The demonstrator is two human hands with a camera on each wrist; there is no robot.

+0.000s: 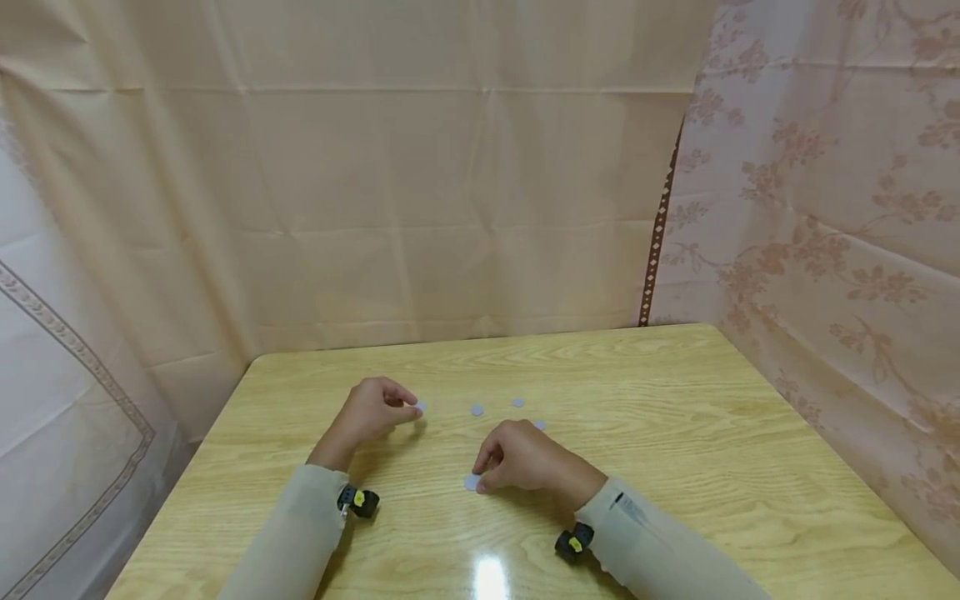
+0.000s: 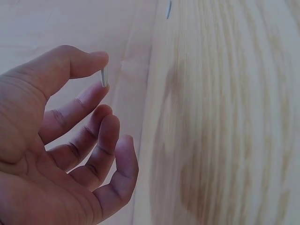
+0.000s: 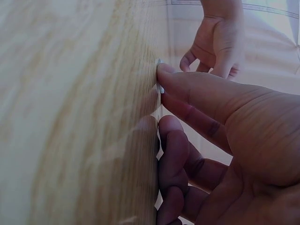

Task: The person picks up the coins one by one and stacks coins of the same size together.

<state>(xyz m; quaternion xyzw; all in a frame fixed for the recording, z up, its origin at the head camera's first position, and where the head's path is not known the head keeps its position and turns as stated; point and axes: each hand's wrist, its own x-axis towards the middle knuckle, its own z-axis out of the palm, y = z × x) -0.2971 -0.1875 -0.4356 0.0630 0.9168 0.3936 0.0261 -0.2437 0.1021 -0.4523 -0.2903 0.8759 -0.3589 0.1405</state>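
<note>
My left hand is raised over the far left-middle of the table, pinching a small thin pale disc between thumb and index finger. From the left wrist, that disc appears edge-on between the two fingertips, and the other fingers curl loosely below. Closer to me, my right hand is down at the tabletop, thumb and index finger pinching the edges of another pale round disc. This disc lies flat on the wood, partly covered by the fingertips in the right wrist view.
Three more pale discs lie on the wooden table: a middle one, a far one and one just behind my right hand. A beige curtain hangs behind the table, with a floral one at right.
</note>
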